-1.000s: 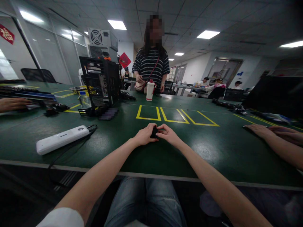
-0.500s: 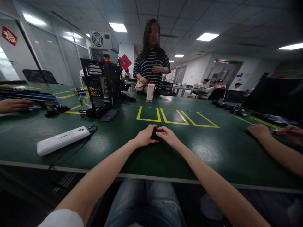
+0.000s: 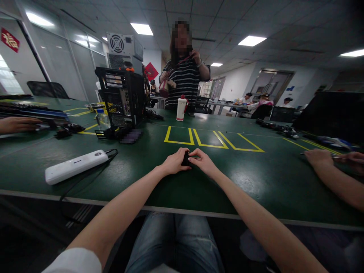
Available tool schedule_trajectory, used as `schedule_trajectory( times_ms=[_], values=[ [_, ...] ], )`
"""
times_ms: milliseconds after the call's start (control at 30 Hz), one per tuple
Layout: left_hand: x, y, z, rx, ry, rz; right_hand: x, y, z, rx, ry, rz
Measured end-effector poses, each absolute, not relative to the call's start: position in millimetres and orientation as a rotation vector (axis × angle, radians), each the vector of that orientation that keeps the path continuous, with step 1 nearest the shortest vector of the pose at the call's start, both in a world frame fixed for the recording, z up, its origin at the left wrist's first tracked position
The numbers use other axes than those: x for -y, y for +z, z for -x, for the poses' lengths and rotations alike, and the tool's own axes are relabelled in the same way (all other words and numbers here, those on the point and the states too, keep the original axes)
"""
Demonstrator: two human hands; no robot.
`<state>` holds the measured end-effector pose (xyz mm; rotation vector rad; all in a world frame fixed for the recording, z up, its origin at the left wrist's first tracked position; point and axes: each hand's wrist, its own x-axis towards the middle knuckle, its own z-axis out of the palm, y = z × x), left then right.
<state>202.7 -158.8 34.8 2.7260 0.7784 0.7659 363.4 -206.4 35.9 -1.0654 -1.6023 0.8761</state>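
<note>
My left hand [image 3: 176, 160] is closed around a small black object [image 3: 185, 158], too small and covered to name, just above the green table [image 3: 136, 178]. Thumb and fingers of my right hand [image 3: 202, 160] are pinched together at the object's right side; whether they grip part of it is hidden. Yellow tape outlines [image 3: 210, 139] lie on the tabletop beyond both hands. To the left rests a white oblong device [image 3: 75, 167] with a black cable.
An open black computer case [image 3: 122, 98] carries a grey power supply [image 3: 123, 45]. A white cup [image 3: 181, 109] with a red lid stands ahead, before a standing person [image 3: 183, 81]. Other people's hands appear at the left [image 3: 19, 124] and right [image 3: 318, 156] edges.
My hands stay nearly in place, the right fingers shifting slightly at the black object. Across the table, the standing person has raised one hand and lifted the bag.
</note>
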Motion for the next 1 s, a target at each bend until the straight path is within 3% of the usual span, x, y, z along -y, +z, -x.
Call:
schedule_trajectory(
  times_ms=[367,767,1000],
  values=[
    [159.8,35.4,-201.7,-0.786,0.761,-2.703,210.9,38.3,-365.9,1.604,1.021,1.015],
    [160.6,36.7,-202.1,-0.79,0.753,-2.693,206.9,37.6,-363.7,1.586,0.842,1.129],
    [159.4,35.2,-201.9,-0.774,0.772,-2.706,208.6,37.5,-366.1,1.603,0.991,1.065]
  ],
)
